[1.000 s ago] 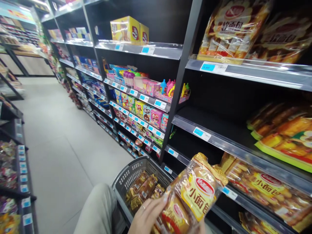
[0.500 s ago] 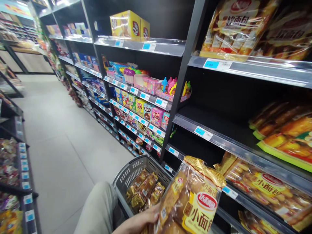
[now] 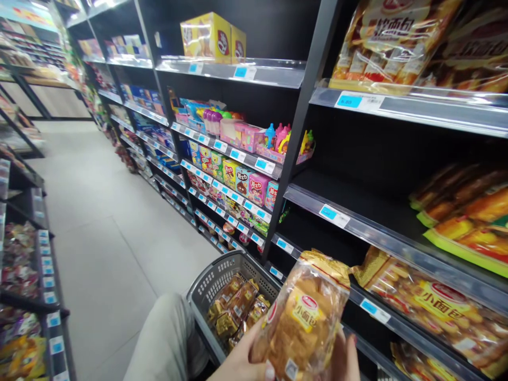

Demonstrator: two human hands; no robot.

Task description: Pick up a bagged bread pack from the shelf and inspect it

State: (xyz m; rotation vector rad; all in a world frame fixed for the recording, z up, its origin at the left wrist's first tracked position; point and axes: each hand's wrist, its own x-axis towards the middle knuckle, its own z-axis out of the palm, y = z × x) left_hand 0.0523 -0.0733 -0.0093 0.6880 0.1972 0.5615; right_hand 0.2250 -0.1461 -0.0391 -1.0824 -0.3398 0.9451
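A clear and gold bag of bread rolls is held up in front of me, its side panel with a small yellow label facing me. My left hand grips its lower left side, thumb across the front. On its right side is my right hand, fingers curled around the edge and partly hidden behind the bag. Just behind and left of the bag stands a grey shopping basket, with several gold and brown bread packages lying in it.
Black shelving runs along the right, holding more bread bags, a yellow box and colourful candy boxes. A grey tiled floor stretches down the aisle. My knee is beside the basket. Low snack shelves line the left.
The bag has turned from its large front label to its narrower side panel. My right hand has come into view on its right side, and my left hand has shifted right.
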